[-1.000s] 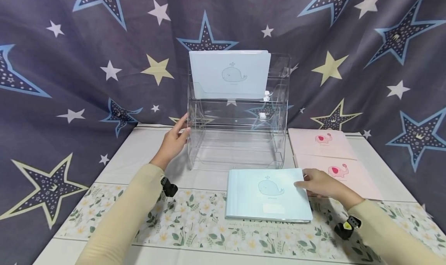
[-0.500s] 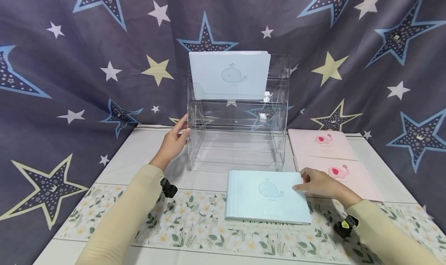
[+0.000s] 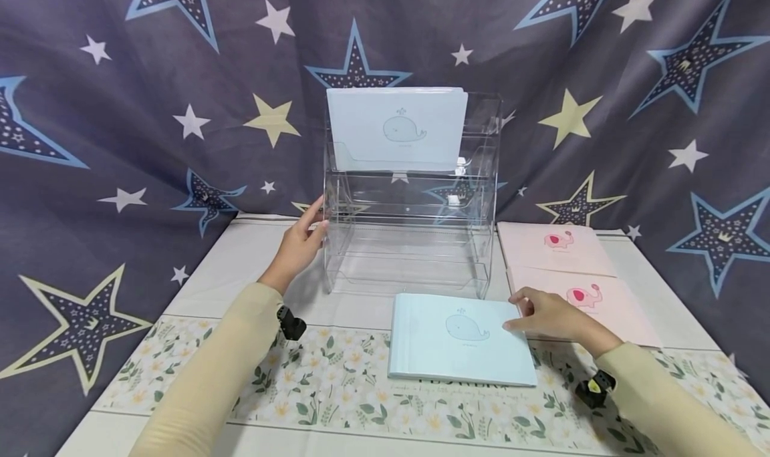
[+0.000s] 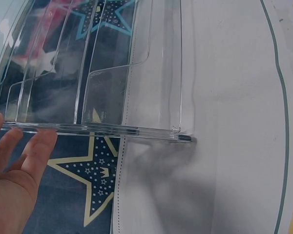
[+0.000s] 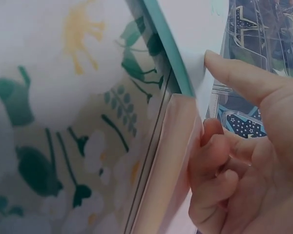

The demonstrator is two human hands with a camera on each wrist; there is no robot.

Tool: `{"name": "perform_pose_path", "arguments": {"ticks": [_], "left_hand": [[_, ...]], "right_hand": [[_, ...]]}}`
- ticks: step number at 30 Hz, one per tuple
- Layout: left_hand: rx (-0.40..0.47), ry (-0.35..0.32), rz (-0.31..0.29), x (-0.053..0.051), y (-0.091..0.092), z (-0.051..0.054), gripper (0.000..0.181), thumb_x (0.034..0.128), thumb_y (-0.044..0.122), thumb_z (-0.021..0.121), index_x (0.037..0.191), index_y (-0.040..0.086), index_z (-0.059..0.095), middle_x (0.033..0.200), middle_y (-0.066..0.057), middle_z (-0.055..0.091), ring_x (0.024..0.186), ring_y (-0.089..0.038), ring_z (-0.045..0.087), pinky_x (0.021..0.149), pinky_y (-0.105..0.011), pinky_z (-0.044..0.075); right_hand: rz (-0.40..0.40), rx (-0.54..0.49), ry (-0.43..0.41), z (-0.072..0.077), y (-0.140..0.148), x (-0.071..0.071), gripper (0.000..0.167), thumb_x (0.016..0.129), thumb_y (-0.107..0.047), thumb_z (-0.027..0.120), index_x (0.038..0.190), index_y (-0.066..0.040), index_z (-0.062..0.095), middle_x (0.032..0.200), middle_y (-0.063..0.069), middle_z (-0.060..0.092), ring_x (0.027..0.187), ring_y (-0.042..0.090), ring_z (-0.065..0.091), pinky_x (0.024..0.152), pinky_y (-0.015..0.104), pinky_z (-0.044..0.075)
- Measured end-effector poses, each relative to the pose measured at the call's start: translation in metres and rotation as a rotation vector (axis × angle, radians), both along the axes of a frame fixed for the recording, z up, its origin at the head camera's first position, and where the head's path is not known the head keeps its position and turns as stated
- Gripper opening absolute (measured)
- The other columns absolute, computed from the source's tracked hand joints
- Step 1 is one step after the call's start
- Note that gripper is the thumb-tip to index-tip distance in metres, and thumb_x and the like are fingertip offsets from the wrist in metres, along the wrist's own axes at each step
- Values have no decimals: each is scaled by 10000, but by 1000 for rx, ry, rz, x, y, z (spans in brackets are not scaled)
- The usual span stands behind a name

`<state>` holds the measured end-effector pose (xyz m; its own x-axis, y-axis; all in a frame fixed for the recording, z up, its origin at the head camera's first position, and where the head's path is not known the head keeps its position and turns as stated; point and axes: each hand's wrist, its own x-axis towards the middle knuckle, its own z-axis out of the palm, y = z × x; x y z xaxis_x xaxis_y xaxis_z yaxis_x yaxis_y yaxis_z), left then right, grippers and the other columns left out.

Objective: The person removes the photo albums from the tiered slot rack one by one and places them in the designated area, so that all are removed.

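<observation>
A stack of light blue booklets (image 3: 433, 350) with a whale drawing on the top cover lies at the table's front middle. My right hand (image 3: 550, 318) pinches the stack's far right corner, thumb on the top cover and fingers at the edge. In the right wrist view the thumb (image 5: 234, 73) touches the pale cover, while the other fingers curl beside it; how many booklets they take in I cannot tell. Behind stands a clear tiered rack (image 3: 409, 276). My left hand (image 3: 299, 243) rests its fingertips against the rack's left side panel, also seen in the left wrist view.
More pale booklets with a whale cover (image 3: 367, 123) stand in the rack's top tier. Pink booklets with elephant drawings (image 3: 529, 243) lie right of the rack, partly behind my right hand. A star-patterned curtain (image 3: 150, 243) hangs behind the table.
My right hand has shifted slightly left over the corner of the light blue stack. A bright patch on the top cover has faded. My left hand stays on the rack.
</observation>
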<state>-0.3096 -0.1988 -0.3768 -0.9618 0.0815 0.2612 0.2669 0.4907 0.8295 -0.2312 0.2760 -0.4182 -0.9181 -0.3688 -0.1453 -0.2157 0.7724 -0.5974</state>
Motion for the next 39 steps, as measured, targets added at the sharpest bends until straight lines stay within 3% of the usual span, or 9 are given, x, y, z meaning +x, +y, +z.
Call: {"name": "perform_pose_path", "arguments": {"ticks": [8, 18, 27, 35, 39], "left_hand": [[-4, -20, 1, 2, 0, 2, 586, 1089, 247, 476, 1596, 397, 223, 1456, -153, 475, 1212, -349, 594, 967, -425, 569], [-12, -4, -11, 2, 1, 2, 591, 1090, 232, 471, 1601, 383, 217, 1460, -165, 479, 1212, -369, 592, 962, -435, 571], [-7, -3, -8, 3, 1, 2, 591, 1090, 215, 469, 1607, 357, 220, 1455, -182, 478, 1210, -389, 590, 964, -443, 569], [-20, 21, -7, 1, 0, 2, 590, 1090, 207, 470, 1613, 319, 221, 1439, -197, 485, 1201, -409, 592, 947, -446, 578], [-24, 28, -9, -1, -1, 0, 591, 1089, 200, 472, 1614, 311, 223, 1433, -193, 495, 1195, -402, 598, 941, -446, 581]], "right_hand": [[27, 2, 22, 0, -1, 2, 669, 855, -371, 812, 1288, 75, 564, 753, 17, 515, 623, 153, 431, 537, 272, 373], [-28, 18, -19, 10, 1, 3, 620, 869, -401, 794, 1289, 5, 586, 829, 49, 559, 707, 195, 499, 584, 308, 434], [-58, -55, 155, 49, 1, -10, 436, 971, -295, 691, 1271, 6, 591, 900, 57, 638, 735, 186, 588, 609, 311, 509], [-150, -154, 348, 93, -13, -24, 399, 1006, -276, 625, 1308, -23, 563, 961, 107, 655, 771, 213, 612, 582, 276, 508], [-183, -220, 395, 111, -23, -35, 418, 1019, -295, 603, 1340, -32, 552, 1022, 116, 652, 858, 235, 611, 639, 262, 504]]}}
